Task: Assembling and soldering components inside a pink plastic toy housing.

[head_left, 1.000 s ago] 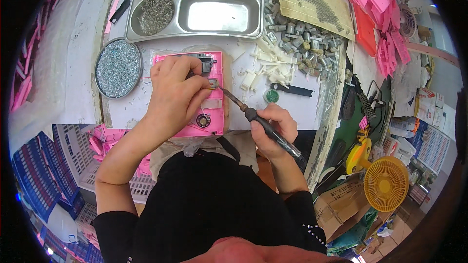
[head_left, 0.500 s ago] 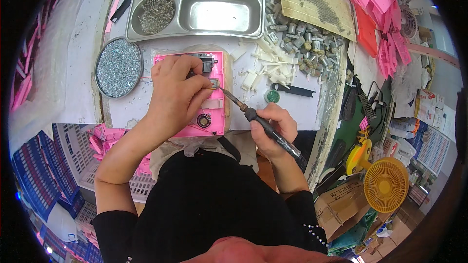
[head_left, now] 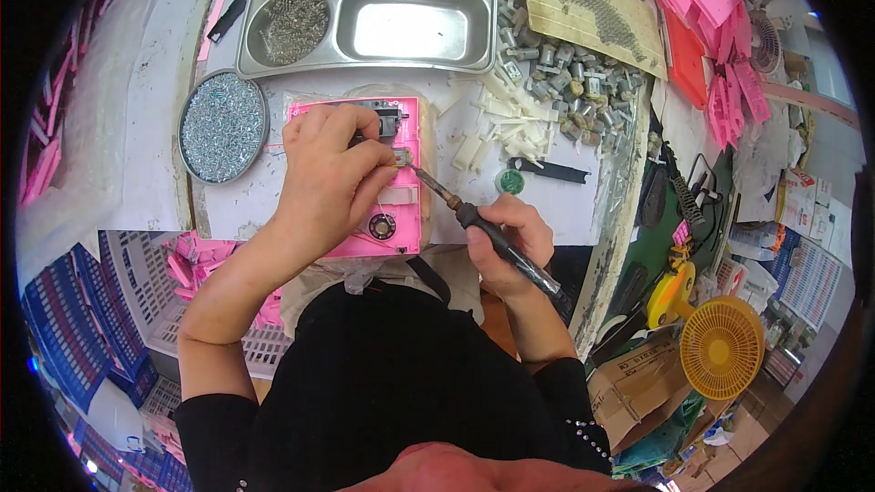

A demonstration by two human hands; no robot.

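A pink plastic housing [head_left: 407, 219] lies in front of me, with a black mechanism [head_left: 390, 118] in its upper part and a small round speaker-like part [head_left: 382, 226] near its lower edge. My left hand [head_left: 330, 159] reaches over it, thumb and fingertips pinched at a small metal part [head_left: 401, 156]; what they pinch is too small to make out. A thin red wire sticks out to the left of this hand. My right hand [head_left: 515, 239] grips a soldering iron [head_left: 497, 239] by its black handle, its tip at the metal part beside my left fingertips.
Left of the housing stands a round dish of small screws [head_left: 221, 128]. A steel compartment tray [head_left: 365, 61] with springs is behind. White plastic pieces [head_left: 510, 114], small motors [head_left: 583, 82], a green-filled cup [head_left: 509, 181] and a black strip [head_left: 551, 169] lie to the right.
Both hands stay almost in place. The soldering iron and my right hand have shifted very slightly to the left.
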